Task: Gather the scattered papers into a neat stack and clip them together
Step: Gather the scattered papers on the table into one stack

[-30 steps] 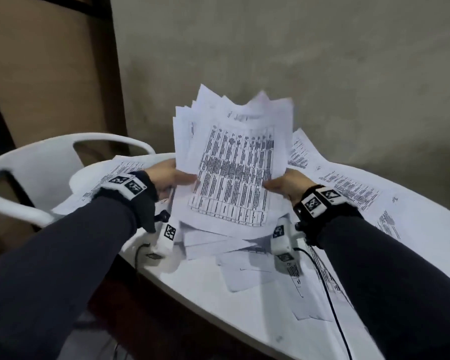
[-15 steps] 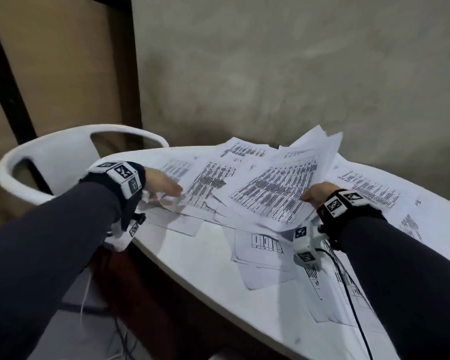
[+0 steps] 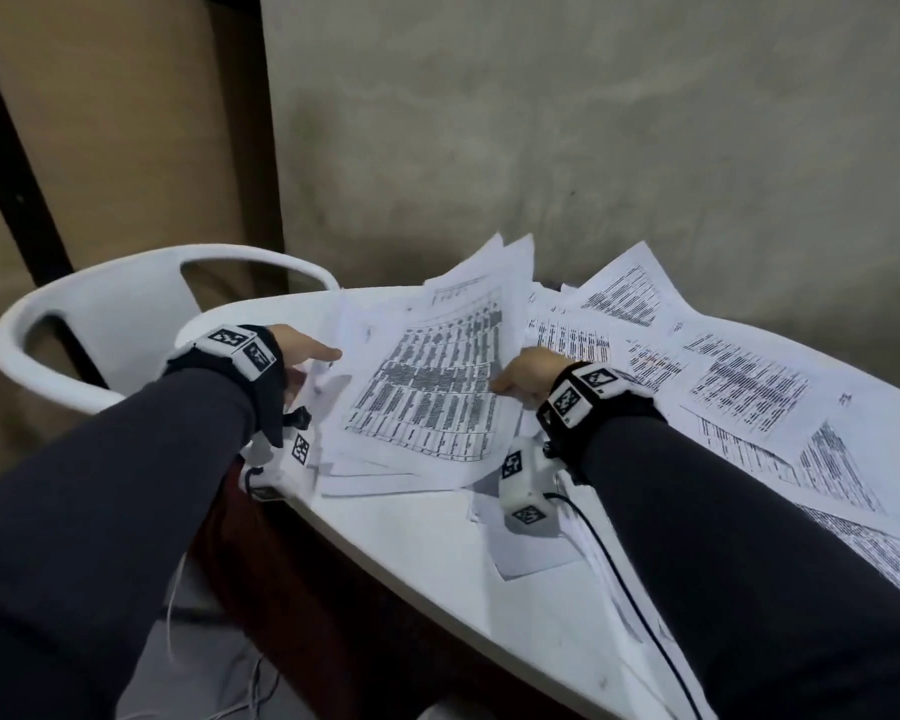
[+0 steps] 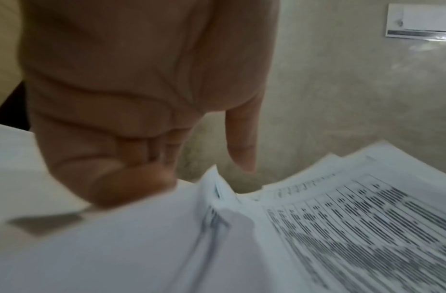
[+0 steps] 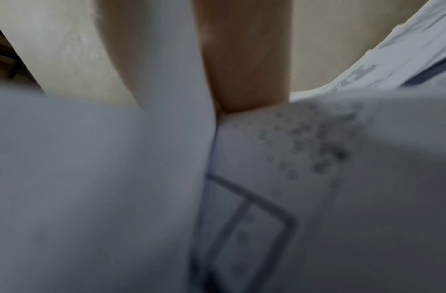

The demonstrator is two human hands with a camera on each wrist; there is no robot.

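Behind the white table (image 3: 427, 553) you have a rough grey wall (image 3: 593, 148), and a white plastic chair (image 3: 100, 324) stands at the table's left end, close to your left arm.

Your left hand (image 3: 302, 350) is at the left edge of the gathered bundle of papers (image 3: 427, 397). From the left wrist view, the thumb (image 4: 241, 138) points straight down above the sheets, and the other fingers (image 4: 121, 184) are curled under the edge of the bundle, so this hand grips it.

Your right hand (image 3: 528, 374) is at the right edge of the same bundle. Its fingers go under the sheets and you cannot see them from the head view. The right wrist view is blurred; it shows only one finger (image 5: 247, 59) pressed between two sheets, so I cannot tell how the whole hand is closed.

Between your hands, the bundle lies on the table, with its far end lifted a little. The sheets in it are not aligned; the corners fan out at the top and at the near side.

More loose printed sheets (image 3: 749, 387) lie scattered on the table to the right of the bundle, overlapping each other, and some are under your right forearm. I see no clip in any view.
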